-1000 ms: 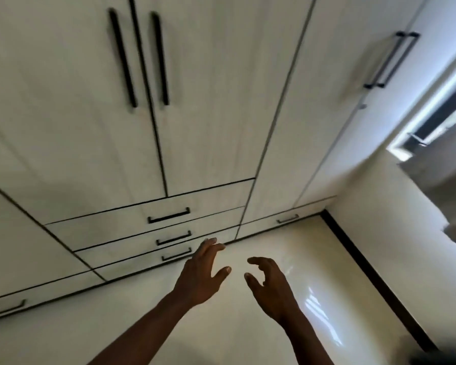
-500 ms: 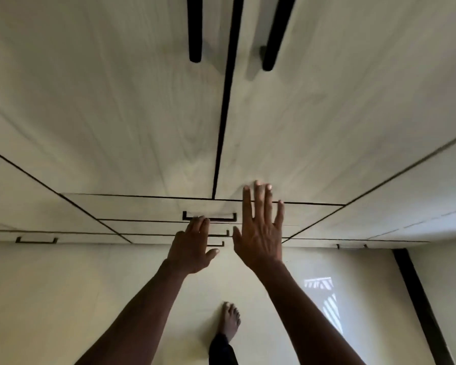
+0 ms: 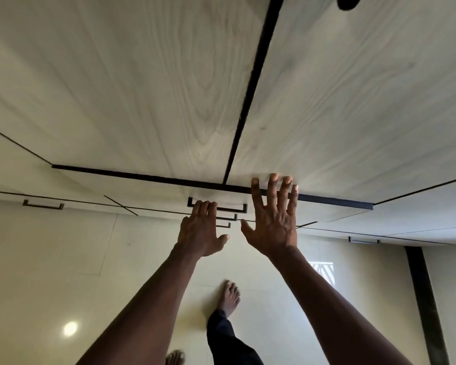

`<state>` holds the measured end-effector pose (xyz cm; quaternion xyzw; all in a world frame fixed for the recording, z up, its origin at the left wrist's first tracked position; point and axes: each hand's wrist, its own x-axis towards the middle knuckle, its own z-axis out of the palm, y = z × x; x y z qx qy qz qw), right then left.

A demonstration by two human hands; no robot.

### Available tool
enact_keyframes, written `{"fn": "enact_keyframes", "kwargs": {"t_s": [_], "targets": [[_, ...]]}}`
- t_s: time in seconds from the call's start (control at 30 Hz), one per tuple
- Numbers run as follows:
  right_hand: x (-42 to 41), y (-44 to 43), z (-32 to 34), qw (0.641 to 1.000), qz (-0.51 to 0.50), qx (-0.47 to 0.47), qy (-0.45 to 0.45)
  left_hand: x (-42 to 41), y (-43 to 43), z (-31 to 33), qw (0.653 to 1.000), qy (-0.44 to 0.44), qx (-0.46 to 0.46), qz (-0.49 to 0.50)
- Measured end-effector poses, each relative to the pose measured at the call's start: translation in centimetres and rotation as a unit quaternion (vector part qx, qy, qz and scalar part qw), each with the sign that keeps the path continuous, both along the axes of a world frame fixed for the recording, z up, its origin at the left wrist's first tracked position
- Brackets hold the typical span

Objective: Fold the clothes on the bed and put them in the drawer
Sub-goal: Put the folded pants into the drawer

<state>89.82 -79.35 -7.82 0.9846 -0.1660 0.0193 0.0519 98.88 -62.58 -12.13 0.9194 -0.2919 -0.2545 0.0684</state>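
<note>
Head view: left hand (image 3: 200, 233) seemingly hooks topmost of three drawer handles (image 3: 232, 208); right hand (image 3: 273, 229) fingers (image 3: 273, 188) splayed.

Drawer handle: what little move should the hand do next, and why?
Probably pull the handle toward you. The left hand has its fingers curled over it, the drawer looks shut, and the right hand is spread open beside it.

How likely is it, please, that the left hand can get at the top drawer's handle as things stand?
Very likely yes: the left hand has its fingers at the left end of the top drawer's handle, with nothing between. The right hand is spread open just right of the handle, not covering it.
</note>
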Motion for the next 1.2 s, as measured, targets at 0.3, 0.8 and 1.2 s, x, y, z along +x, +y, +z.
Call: {"fn": "enact_keyframes", "kwargs": {"t_s": [0.3, 0.8, 1.2], "targets": [[-3.0, 3.8, 1.6, 0.991, -0.007, 0.120, 0.066, -7.2, 5.9, 1.1, 0.997, 0.074, 0.013, -0.029], [-18.2, 15.9, 1.3, 0.973, -0.087, 0.182, 0.116, -16.5, 21.0, 4.5, 0.971, -0.164, -0.073, -0.156], [-28.7, 23.0, 1.1, 0.970, -0.101, 0.195, 0.103, -24.1, 26.1, 5.1, 0.987, -0.044, -0.057, -0.142]]}}
